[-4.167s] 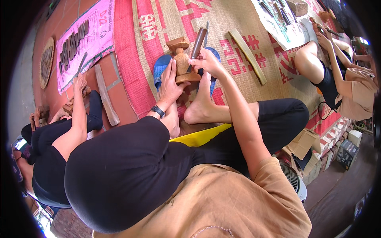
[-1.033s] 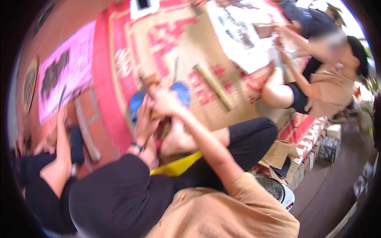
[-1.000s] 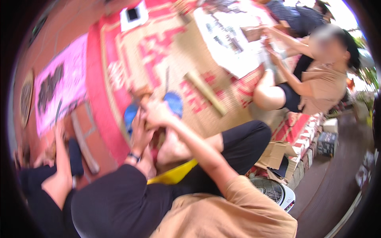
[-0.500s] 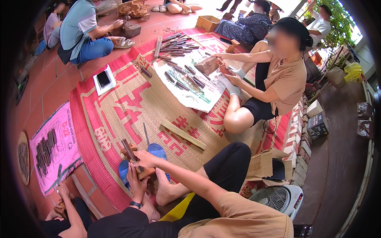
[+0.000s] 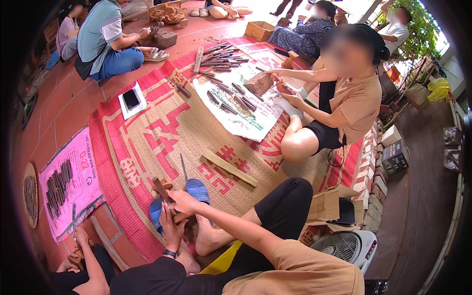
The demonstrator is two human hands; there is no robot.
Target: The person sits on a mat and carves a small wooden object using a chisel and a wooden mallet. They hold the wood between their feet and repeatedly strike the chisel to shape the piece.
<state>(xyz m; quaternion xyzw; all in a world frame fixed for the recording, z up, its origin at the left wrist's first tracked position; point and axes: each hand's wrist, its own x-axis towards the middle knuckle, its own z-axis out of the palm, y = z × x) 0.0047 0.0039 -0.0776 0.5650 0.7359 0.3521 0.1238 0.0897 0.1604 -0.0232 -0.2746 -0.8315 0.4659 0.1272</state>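
Note:
Low over my feet and the blue slippers [image 5: 197,191], my two hands work close together on brown wood. My right hand [image 5: 185,201] comes in from the right, its fingers closed round a dark brown wooden bar [image 5: 162,190]. Below it, my left hand [image 5: 173,230], with a dark wristband, is wrapped round a reddish-brown wooden piece [image 5: 183,216]. Part of that piece also shows beyond the bar, and the hands hide its middle. Whether the bar touches the piece I cannot tell. A thin metal blade-like strip [image 5: 183,166] lies on the mat beyond the slippers.
A pale wooden slat [image 5: 229,168] rests on the red-and-straw mat [image 5: 147,142]. Facing me, a person [image 5: 356,93] handles carved wood beside a white sheet [image 5: 236,127] with several tools. Left are more tools on a pink sack [image 5: 81,196]; right, a fan [image 5: 339,248].
The dark bar has turned in my right hand and shows a broader face. The whole view has shifted slightly. Both hands stay at the wood.

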